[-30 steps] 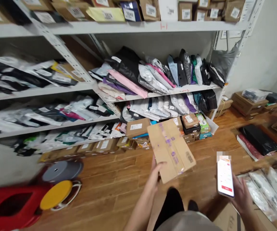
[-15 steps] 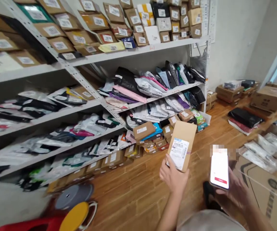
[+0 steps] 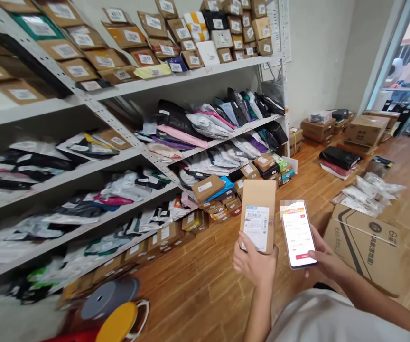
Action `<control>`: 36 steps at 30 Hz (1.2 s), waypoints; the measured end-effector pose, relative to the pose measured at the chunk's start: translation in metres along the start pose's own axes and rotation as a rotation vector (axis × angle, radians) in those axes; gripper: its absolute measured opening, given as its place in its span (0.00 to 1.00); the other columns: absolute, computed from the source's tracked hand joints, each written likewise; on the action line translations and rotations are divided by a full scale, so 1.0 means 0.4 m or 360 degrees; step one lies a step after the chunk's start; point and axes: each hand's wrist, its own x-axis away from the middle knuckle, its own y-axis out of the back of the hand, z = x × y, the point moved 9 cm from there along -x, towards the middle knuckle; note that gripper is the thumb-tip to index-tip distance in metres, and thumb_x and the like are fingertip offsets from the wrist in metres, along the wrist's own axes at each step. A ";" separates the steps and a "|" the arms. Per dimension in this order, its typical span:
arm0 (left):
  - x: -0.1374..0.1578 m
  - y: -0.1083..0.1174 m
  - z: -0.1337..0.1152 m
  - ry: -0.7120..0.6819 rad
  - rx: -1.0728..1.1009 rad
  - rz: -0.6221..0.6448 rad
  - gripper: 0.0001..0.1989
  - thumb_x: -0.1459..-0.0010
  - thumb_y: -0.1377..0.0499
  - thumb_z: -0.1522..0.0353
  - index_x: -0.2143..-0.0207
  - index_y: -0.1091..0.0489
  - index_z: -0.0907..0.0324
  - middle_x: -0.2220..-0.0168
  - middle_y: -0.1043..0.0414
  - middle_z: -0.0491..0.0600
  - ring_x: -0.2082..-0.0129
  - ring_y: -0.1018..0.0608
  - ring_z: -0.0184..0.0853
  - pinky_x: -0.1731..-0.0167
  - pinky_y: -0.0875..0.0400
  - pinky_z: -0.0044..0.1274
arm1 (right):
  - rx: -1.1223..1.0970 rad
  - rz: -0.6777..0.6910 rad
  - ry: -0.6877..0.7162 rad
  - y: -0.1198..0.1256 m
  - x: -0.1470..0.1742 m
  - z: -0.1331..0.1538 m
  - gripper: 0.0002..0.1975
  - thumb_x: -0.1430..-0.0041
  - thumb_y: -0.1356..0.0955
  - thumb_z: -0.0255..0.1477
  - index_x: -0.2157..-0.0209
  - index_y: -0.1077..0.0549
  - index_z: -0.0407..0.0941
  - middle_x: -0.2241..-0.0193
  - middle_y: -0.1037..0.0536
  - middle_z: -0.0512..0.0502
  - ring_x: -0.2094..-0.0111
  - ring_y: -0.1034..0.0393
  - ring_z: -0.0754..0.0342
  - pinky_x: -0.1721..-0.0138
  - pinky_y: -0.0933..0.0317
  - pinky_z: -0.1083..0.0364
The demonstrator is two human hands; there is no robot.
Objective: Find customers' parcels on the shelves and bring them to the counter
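A flat brown cardboard parcel (image 3: 257,194) with a white shipping label (image 3: 256,228) is held upright by my left hand (image 3: 256,263). The thumb lies across the label's lower left corner, and the other fingers are partly hidden behind the parcel. To its right, my right hand (image 3: 328,259) grips a smartphone (image 3: 295,235) with its lit screen towards me. The right thumb rests on the screen near a red button at the bottom. Parcel and phone are side by side, apart from each other.
White metal shelves (image 3: 176,78) full of labelled boxes and bagged parcels fill the left and middle. A large cardboard box (image 3: 361,247) lies on the wooden floor at right, near clear plastic bags (image 3: 363,192) and stacked cartons (image 3: 365,130). Grey and yellow stools (image 3: 117,323) stand lower left.
The phone and my right hand have moved left, closer to the parcel. The right thumb now lies over the screen, which shows a different page. The view has turned right.
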 end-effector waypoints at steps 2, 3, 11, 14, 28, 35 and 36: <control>0.013 0.015 -0.013 -0.0011 0.0023 -0.0019 0.56 0.55 0.33 0.58 0.29 0.57 0.59 0.41 0.42 0.65 0.43 0.34 0.58 0.46 0.39 0.47 | 0.0040 0.0025 0.0029 -0.009 0.023 0.018 0.52 0.46 0.23 0.37 0.30 0.57 0.60 0.53 0.22 0.44 0.61 0.24 0.48 0.77 0.30 0.58; 0.019 0.019 -0.021 -0.0019 0.0034 -0.0018 0.56 0.54 0.33 0.57 0.29 0.57 0.59 0.41 0.42 0.65 0.43 0.34 0.58 0.46 0.39 0.47 | 0.0050 0.0034 0.0047 -0.011 0.033 0.028 0.52 0.47 0.23 0.36 0.31 0.55 0.60 0.54 0.22 0.45 0.62 0.24 0.49 0.77 0.30 0.59; 0.070 0.034 -0.132 -0.0146 0.0117 0.0014 0.58 0.54 0.33 0.55 0.28 0.60 0.57 0.40 0.43 0.65 0.43 0.35 0.61 0.47 0.38 0.49 | 0.0023 -0.0001 0.0122 0.041 0.106 0.100 0.53 0.48 0.22 0.33 0.32 0.57 0.60 0.53 0.22 0.46 0.61 0.23 0.50 0.76 0.28 0.60; 0.088 0.048 -0.170 -0.0207 0.0118 -0.0017 0.57 0.52 0.33 0.55 0.27 0.61 0.57 0.41 0.43 0.65 0.43 0.34 0.60 0.48 0.37 0.49 | 0.0027 -0.0028 0.0136 0.061 0.121 0.119 0.53 0.47 0.22 0.34 0.32 0.58 0.59 0.52 0.22 0.45 0.60 0.23 0.49 0.76 0.27 0.60; 0.106 0.054 -0.184 -0.0234 0.0086 0.0026 0.59 0.53 0.32 0.59 0.28 0.64 0.56 0.40 0.45 0.63 0.42 0.35 0.58 0.44 0.39 0.47 | -0.0014 0.0020 0.0122 0.058 0.135 0.127 0.53 0.46 0.23 0.34 0.30 0.58 0.60 0.51 0.21 0.44 0.59 0.23 0.49 0.76 0.27 0.60; 0.102 0.051 -0.184 -0.0251 0.0112 0.0034 0.59 0.54 0.32 0.59 0.28 0.63 0.56 0.40 0.44 0.63 0.42 0.34 0.57 0.44 0.39 0.46 | -0.0003 0.0022 0.0133 0.065 0.131 0.102 0.53 0.45 0.23 0.34 0.30 0.60 0.59 0.50 0.22 0.42 0.60 0.24 0.49 0.75 0.27 0.59; 0.102 0.050 -0.184 -0.0245 0.0115 0.0039 0.59 0.54 0.32 0.58 0.27 0.64 0.56 0.40 0.44 0.63 0.42 0.35 0.57 0.44 0.39 0.46 | -0.0018 0.0018 0.0149 0.069 0.131 0.101 0.54 0.45 0.23 0.34 0.30 0.61 0.60 0.50 0.22 0.43 0.62 0.24 0.50 0.76 0.27 0.59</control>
